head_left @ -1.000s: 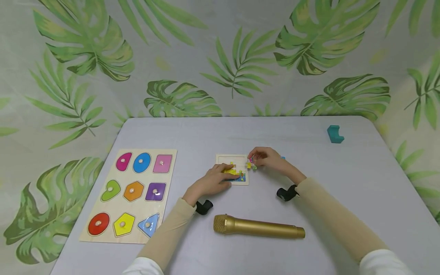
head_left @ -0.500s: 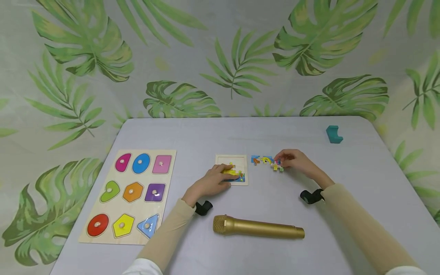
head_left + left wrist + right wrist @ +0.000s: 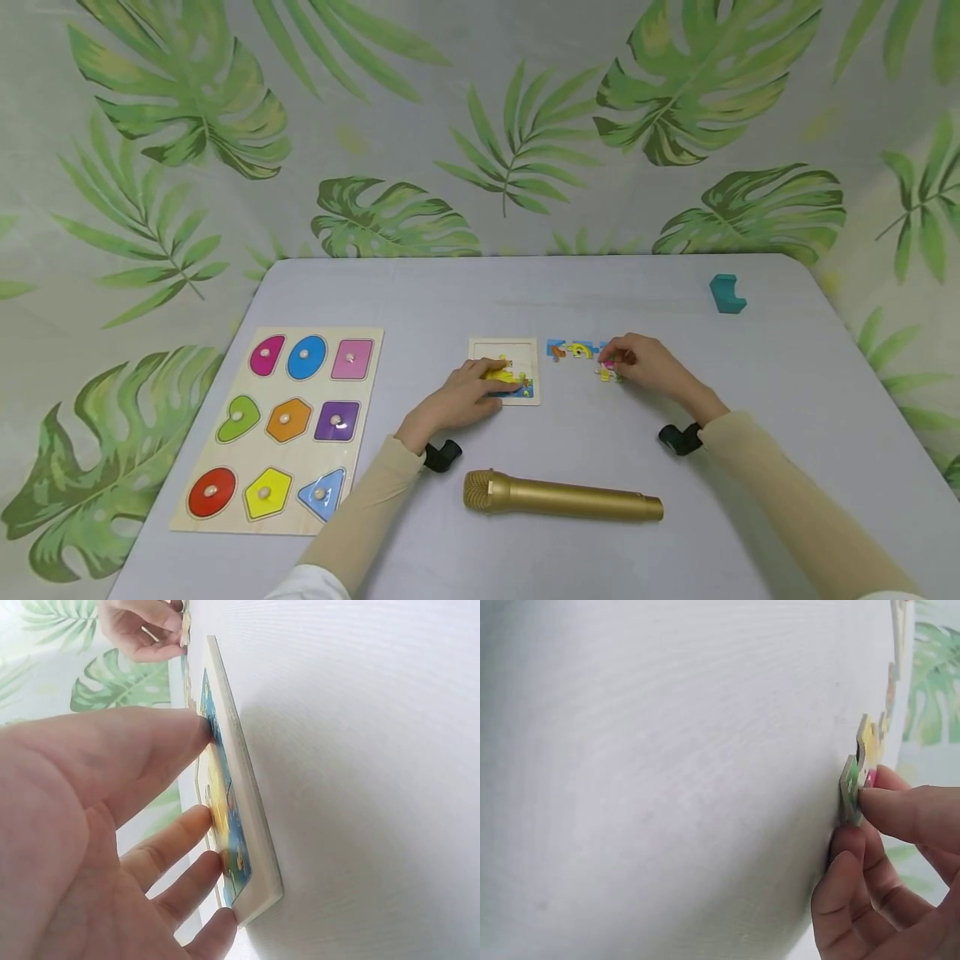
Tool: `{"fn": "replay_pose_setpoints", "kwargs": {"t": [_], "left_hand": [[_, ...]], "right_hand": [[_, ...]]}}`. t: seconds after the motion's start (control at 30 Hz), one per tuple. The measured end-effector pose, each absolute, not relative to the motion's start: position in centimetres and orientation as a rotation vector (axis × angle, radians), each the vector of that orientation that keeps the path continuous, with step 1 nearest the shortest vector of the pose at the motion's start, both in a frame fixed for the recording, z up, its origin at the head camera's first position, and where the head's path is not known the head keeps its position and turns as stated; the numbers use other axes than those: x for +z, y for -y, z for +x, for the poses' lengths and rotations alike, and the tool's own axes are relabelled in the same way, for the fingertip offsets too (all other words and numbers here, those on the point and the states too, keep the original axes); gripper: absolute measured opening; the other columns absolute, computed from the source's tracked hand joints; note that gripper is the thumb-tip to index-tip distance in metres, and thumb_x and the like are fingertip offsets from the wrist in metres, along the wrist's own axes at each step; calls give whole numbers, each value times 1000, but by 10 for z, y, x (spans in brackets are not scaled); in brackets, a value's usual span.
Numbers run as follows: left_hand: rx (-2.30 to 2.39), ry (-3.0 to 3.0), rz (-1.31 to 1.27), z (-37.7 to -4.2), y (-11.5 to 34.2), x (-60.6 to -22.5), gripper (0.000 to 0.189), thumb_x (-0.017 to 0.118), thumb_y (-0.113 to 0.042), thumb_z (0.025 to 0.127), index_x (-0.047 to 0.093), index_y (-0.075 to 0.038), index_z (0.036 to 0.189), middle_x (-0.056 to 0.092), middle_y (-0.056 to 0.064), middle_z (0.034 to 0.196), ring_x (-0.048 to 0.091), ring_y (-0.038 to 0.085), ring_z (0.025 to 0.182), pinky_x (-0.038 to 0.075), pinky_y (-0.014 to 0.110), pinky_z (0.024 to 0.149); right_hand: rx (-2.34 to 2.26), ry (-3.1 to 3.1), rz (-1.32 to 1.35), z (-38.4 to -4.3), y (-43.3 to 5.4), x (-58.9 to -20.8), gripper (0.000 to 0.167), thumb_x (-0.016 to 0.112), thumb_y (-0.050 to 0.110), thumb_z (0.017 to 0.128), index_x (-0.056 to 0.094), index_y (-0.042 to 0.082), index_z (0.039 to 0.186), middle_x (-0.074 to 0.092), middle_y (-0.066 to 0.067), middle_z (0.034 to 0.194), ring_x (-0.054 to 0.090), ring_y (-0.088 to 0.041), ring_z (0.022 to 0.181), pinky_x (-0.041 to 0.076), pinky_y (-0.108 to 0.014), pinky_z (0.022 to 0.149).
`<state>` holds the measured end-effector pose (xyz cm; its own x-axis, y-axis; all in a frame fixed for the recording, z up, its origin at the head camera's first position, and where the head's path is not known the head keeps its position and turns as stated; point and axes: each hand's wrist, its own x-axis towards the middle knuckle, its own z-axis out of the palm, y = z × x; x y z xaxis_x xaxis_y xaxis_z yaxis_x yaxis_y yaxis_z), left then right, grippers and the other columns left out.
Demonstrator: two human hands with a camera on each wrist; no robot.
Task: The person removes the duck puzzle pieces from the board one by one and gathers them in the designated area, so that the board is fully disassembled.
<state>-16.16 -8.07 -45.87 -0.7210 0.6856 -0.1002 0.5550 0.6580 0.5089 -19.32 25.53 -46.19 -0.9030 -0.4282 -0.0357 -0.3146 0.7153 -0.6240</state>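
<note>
A small wooden puzzle tray (image 3: 528, 357) lies mid-table with yellow and blue puzzle pieces (image 3: 234, 840) fitted in part of it. My left hand (image 3: 459, 397) rests on the tray, its fingers spread and the fingertips touching the pieces and rim. To the right of the tray, my right hand (image 3: 654, 365) pinches a pink, yellow and green puzzle piece (image 3: 850, 791) between thumb and fingers, low at the tabletop. Loose pieces lie in a row by the tray: one blue and brown piece (image 3: 556, 348), and one blue and yellow piece (image 3: 581, 350). Fingers partly cover a blue piece beyond them.
A large shape-peg board (image 3: 281, 454) with coloured knobbed shapes lies at the left. A gold microphone (image 3: 562, 496) lies crosswise in front of the hands. Toward the back right sits a teal block (image 3: 727, 294) with a curved notch. Leaf-patterned cloth hangs behind the table.
My right hand has moved right, carrying the puzzle piece from the tray's edge past the loose row, then slightly toward me. My left hand has stayed on the tray.
</note>
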Motion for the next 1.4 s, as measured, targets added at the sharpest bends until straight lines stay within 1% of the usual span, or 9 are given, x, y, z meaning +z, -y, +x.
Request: {"fn": "replay_pose_setpoints", "kwargs": {"t": [0.1, 0.2, 0.4, 0.57, 0.8, 1.0, 1.1, 1.2, 1.4], "left_hand": [[652, -2605, 1005, -162, 81, -459, 36, 55, -19, 97, 59, -17, 133, 34, 12, 149, 30, 33, 133, 25, 49, 108], [639, -2612, 1022, -161, 82, -460, 36, 55, -19, 98, 58, -17, 134, 33, 13, 149, 29, 33, 134, 24, 49, 108], [656, -2602, 1032, -161, 84, -462, 37, 54, -20, 98, 58, -16, 135, 30, 15, 150, 24, 34, 137, 22, 48, 110], [651, -2631, 1006, -160, 89, -462, 37, 56, -20, 97, 58, -19, 134, 30, 15, 150, 25, 33, 137, 23, 47, 110], [643, -2642, 928, -157, 95, -458, 36, 55, -21, 97, 60, -19, 132, 31, 15, 149, 24, 34, 138, 24, 53, 106], [635, -2644, 908, -157, 97, -458, 36, 54, -21, 98, 60, -21, 133, 32, 14, 149, 26, 34, 137, 25, 53, 106], [640, -2645, 915, -157, 97, -459, 36, 55, -21, 98, 60, -21, 133, 32, 14, 149, 28, 34, 136, 26, 53, 106], [638, -2650, 932, -157, 98, -459, 36, 55, -20, 98, 60, -20, 133, 33, 15, 148, 30, 35, 135, 27, 54, 105], [646, -2658, 957, -157, 97, -457, 35, 57, -18, 96, 62, -18, 131, 36, 18, 146, 33, 37, 131, 31, 55, 101]], "right_hand": [[-931, -2769, -639, -190, -254, -461, 18, 63, -8, 84, 68, 4, 96, 55, -6, 86, 51, -24, 78, 45, -39, 71], [-960, -2770, -633, -189, -254, -460, 17, 63, -7, 85, 67, 4, 97, 55, -6, 88, 52, -24, 79, 45, -38, 70], [-1099, -2724, -572, -191, -246, -456, 15, 62, -4, 88, 67, 3, 101, 57, -6, 89, 56, -23, 81, 46, -34, 67], [-1183, -2662, -624, -197, -222, -450, 16, 60, -2, 89, 66, 0, 104, 60, -7, 89, 57, -22, 79, 47, -31, 64], [-1186, -2582, -685, -203, -179, -448, 17, 62, -3, 87, 65, -1, 104, 63, -7, 91, 57, -22, 82, 47, -32, 71], [-1175, -2508, -742, -208, -147, -453, 22, 59, -5, 84, 64, -2, 106, 63, -10, 96, 55, -22, 84, 47, -32, 76], [-1165, -2479, -740, -210, -136, -456, 25, 57, -7, 83, 64, -1, 107, 63, -10, 99, 56, -22, 87, 47, -33, 79], [-1153, -2461, -722, -211, -128, -456, 27, 58, -7, 82, 64, -1, 107, 64, -10, 100, 56, -23, 89, 47, -33, 80], [-1135, -2467, -687, -209, -119, -455, 28, 61, -6, 81, 64, -1, 109, 64, -10, 100, 56, -21, 87, 47, -33, 80]]}}
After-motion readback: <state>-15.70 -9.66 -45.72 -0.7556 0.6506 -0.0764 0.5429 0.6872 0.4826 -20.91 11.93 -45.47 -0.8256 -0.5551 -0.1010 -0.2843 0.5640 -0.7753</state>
